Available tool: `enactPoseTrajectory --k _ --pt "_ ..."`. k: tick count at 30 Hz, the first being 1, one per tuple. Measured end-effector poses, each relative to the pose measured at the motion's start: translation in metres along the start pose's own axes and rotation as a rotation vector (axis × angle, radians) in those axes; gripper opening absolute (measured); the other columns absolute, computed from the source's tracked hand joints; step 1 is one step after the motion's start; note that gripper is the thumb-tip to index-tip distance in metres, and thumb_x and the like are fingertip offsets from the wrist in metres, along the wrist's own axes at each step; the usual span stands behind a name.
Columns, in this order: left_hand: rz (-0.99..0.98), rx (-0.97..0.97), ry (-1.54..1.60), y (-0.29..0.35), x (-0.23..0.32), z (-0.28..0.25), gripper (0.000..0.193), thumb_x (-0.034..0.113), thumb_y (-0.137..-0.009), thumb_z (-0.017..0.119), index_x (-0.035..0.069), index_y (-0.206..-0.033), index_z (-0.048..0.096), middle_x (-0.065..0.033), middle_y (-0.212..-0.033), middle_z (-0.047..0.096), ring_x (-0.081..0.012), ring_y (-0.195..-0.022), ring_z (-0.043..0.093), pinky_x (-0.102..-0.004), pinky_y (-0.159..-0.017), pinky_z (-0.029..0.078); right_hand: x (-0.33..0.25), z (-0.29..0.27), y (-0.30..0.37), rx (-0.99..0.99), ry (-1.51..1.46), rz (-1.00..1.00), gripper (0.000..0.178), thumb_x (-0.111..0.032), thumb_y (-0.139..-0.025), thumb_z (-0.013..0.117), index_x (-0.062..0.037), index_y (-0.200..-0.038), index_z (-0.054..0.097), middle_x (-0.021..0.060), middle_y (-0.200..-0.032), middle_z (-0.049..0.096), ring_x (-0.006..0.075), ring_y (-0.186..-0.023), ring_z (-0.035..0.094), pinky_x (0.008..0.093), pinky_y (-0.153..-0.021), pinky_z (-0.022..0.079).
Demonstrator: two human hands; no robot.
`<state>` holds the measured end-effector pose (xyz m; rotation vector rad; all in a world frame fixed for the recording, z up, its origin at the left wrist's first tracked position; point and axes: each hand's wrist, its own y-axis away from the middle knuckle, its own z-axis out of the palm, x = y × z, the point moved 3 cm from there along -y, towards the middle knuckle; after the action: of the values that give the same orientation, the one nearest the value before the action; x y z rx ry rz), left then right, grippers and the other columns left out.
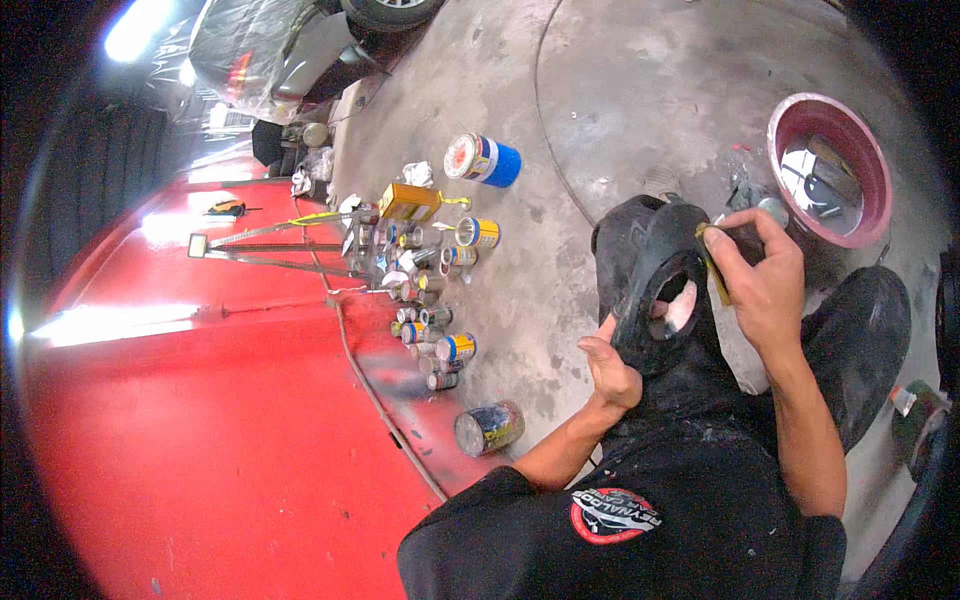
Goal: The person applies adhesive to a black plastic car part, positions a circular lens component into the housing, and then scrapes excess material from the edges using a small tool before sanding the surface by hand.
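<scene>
A black, curved plastic part with an oval opening (650, 245) rests over my legs. My left hand (612, 375) grips its near left edge, thumb on the outside and the other fingers mostly hidden behind it. Through the opening a pale patch shows. My right hand (765, 275) is closed, pinching a thin yellowish piece that looks like sandpaper (717, 280) against the part's right side. How much of that piece lies under the fingers is hidden.
To the right stands a reddish tub (872, 232) holding liquid and several objects. Paint cans (456, 347) crowd along the red wall (220, 420) at left, with a larger blue can (500, 165) farther out. A cable (545, 110) crosses the concrete floor. A plastic-covered car (240, 60) stands far left.
</scene>
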<state>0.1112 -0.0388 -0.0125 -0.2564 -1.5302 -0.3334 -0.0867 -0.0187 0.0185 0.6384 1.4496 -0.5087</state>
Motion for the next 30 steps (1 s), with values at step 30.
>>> enactPoseTrajectory --k 30 --pt "0.021 -0.041 -0.229 -0.010 -0.008 -0.010 0.100 0.065 -0.091 -0.001 -0.015 -0.122 0.050 -0.0242 -0.117 0.060 -0.0307 -0.110 0.056 -0.0376 -0.099 0.040 -0.015 0.023 0.014 -0.225 0.047 -0.064 0.011 -0.008 -0.076 0.070 -0.0015 -0.081 0.064 0.0132 -0.075 0.062 0.0257 -0.070 0.063 0.0339 -0.065 0.049"
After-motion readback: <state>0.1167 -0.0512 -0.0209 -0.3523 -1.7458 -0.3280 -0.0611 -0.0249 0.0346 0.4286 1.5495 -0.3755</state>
